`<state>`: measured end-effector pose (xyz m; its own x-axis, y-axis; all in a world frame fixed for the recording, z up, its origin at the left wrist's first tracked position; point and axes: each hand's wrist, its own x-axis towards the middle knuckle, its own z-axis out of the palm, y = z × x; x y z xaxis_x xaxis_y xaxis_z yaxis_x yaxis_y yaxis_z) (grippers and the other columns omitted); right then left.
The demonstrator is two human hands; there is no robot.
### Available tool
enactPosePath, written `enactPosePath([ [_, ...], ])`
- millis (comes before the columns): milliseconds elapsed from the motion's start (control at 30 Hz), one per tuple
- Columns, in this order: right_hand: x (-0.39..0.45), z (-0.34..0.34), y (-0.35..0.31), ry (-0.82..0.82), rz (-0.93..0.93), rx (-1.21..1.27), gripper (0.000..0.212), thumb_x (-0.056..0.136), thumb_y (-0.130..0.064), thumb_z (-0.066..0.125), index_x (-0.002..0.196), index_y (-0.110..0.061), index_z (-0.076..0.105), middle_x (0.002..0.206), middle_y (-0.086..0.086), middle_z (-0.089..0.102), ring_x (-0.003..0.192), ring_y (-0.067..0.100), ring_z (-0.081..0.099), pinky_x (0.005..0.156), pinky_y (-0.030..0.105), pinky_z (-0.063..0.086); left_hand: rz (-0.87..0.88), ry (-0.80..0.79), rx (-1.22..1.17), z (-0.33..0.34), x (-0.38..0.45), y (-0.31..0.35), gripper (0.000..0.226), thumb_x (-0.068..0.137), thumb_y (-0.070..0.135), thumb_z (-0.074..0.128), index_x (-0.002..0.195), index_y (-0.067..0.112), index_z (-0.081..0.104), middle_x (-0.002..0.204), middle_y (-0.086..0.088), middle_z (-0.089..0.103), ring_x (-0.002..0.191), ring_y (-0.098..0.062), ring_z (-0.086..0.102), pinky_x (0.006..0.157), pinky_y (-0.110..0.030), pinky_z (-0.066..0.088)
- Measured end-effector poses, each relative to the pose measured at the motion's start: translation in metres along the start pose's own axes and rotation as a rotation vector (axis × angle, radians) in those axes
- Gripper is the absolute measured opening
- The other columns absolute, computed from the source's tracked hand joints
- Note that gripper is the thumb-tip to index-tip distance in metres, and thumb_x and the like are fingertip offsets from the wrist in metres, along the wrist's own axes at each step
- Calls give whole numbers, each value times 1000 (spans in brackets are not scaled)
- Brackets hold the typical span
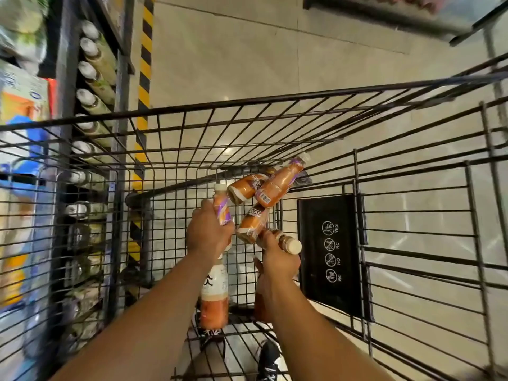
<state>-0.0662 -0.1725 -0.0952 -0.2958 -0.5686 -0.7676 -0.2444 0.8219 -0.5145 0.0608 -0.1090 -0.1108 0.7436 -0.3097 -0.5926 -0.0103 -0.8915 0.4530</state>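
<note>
Inside the cart (247, 102), the left hand (210, 232) has its grip curled round a purple bottle (222, 209) — the right hand (277, 261) pinches a capped bottle (288, 244). Loose bottles (244, 188) beside them read "NESCAF"; the flap (310, 243) reads YES, NO, NO.

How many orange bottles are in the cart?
6 bottles: one in the left hand, one in the right hand, three piled beyond, one under the left wrist. Another may hide behind the right arm.

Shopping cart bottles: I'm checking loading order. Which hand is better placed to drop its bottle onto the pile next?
Probably the right hand: its brown bottle is tipped sideways right beside the lying bottles. The left hand holds its purple-labelled bottle upright.
</note>
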Motion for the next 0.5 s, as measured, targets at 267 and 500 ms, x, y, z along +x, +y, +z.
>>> enactPosePath([
  [267, -49, -29, -11, -143, -205, -121, 30, 72, -24, 94, 97, -17, 78, 85, 0, 81, 83, 18, 76, 86, 39, 61, 36, 69, -306, -64, -63, -14, 43, 79, 37, 84, 107, 34, 51, 97, 8, 63, 84, -14, 64, 69, -36, 56],
  [500, -148, -75, -76, -476, -466, -312, 18, 85, -8, 84, 99, -19, 79, 91, -6, 82, 83, 0, 75, 66, 8, 52, 95, 105, -485, -156, -155, -1, 53, 83, 25, 85, 119, 41, 50, 104, 14, 65, 91, 1, 63, 73, -24, 49],
])
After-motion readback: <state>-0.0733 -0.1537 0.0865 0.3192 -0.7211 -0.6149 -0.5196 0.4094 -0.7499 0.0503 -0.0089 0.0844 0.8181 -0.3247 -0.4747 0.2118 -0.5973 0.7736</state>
